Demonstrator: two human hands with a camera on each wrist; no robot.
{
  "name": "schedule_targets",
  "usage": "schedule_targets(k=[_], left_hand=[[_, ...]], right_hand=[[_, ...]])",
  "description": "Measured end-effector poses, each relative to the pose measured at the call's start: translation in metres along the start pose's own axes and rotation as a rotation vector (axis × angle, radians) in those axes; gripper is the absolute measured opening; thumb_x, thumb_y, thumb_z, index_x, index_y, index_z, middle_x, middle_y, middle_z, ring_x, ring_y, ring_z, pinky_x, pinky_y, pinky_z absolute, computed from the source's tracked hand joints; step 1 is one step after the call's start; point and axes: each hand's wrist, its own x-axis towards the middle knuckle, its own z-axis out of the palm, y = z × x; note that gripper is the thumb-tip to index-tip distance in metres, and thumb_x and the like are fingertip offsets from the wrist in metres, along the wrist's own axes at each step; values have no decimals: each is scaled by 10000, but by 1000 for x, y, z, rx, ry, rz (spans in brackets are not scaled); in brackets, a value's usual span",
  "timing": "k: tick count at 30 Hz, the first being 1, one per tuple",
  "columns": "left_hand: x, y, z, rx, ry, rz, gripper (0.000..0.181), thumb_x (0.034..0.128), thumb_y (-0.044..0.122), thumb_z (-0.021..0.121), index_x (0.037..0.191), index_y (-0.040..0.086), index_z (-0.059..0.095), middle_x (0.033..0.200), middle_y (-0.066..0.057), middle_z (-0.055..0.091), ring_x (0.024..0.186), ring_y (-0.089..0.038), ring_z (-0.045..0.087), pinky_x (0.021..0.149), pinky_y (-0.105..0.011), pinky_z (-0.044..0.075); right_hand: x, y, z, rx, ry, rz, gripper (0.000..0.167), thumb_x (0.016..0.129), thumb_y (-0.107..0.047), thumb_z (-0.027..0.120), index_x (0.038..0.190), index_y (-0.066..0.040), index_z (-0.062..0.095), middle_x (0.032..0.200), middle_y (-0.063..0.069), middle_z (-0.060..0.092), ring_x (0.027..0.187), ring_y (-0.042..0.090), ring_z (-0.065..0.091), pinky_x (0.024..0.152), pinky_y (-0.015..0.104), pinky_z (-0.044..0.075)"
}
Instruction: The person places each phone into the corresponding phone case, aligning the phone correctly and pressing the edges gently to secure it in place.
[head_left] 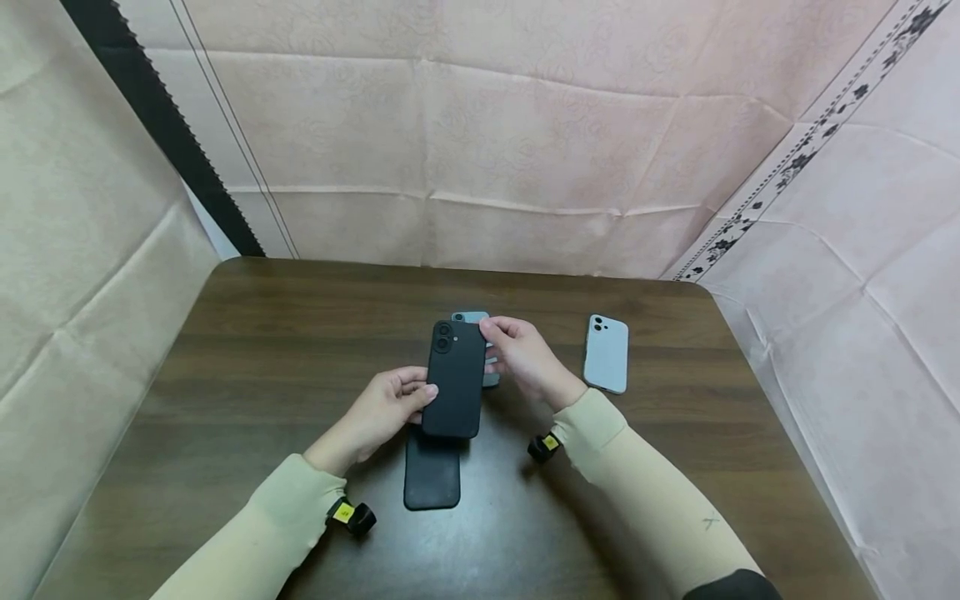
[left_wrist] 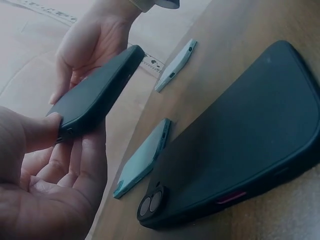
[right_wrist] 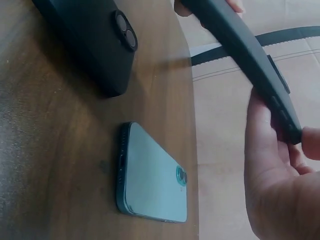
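Observation:
A black phone [head_left: 454, 387] is held above the table between both hands, its back with two round lenses facing up in the head view. My left hand [head_left: 386, 408] pinches its left edge, thumb on top and fingers beneath. At the upper right corner my right hand [head_left: 525, 354] pinches it between thumb and fingers. Below it, another black phone [head_left: 432, 483] lies on the table, its upper part hidden in the head view; the left wrist view shows its camera lenses. A teal-blue phone [right_wrist: 152, 175] lies farther back, partly covered by the held phone in the head view.
To the right of my right hand, a light blue phone [head_left: 606, 358] lies back up on the brown wooden table [head_left: 300, 333]. Pale cloth [head_left: 525, 142] hangs behind the table and at both sides. Each wrist carries a small black camera [head_left: 362, 519].

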Motion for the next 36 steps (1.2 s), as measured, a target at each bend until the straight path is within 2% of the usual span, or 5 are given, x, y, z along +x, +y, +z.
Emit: schedule_targets(k=[8, 16, 22, 26, 36], left_hand=[[0, -6, -1, 19, -62, 12, 327, 979, 204, 593, 1296, 125, 577, 1141, -86, 656, 1001, -245, 636, 825, -388, 548], [1, -4, 2, -56, -79, 14, 413, 960, 253, 622, 1334, 98, 540, 1226, -94, 635, 1063, -235, 635, 864, -385, 531], [2, -5, 4, -96, -171, -18, 442, 957, 170, 623, 1358, 30, 500, 1261, -142, 612, 1096, -261, 627, 885, -391, 516], [2, -7, 6, -106, -195, -2, 430, 960, 141, 613, 1358, 29, 494, 1264, -142, 613, 1099, -267, 627, 885, -395, 514], [1, -8, 6, -63, -198, 26, 403, 961, 178, 614, 1327, 34, 525, 1233, -132, 634, 1058, -269, 647, 880, -381, 520]], right_hand=[[0, -1, 5, -70, 21, -12, 325, 1025, -301, 482, 1072, -22, 642, 956, 149, 660, 834, 266, 644, 794, 439, 552], [-1, -3, 7, -64, 142, 19, 293, 1019, -292, 508, 1069, -49, 664, 923, 119, 676, 833, 286, 638, 804, 465, 535], [1, -4, 5, 0, 211, 36, 298, 1021, -285, 506, 1051, -28, 652, 888, 111, 658, 791, 250, 619, 861, 533, 489], [1, -4, 4, -3, 217, 46, 314, 1022, -305, 499, 1052, -33, 651, 903, 114, 663, 777, 217, 624, 891, 554, 471], [-1, -6, 2, -4, 185, 34, 329, 1015, -321, 505, 1066, -30, 650, 918, 121, 664, 799, 232, 634, 810, 451, 526]])
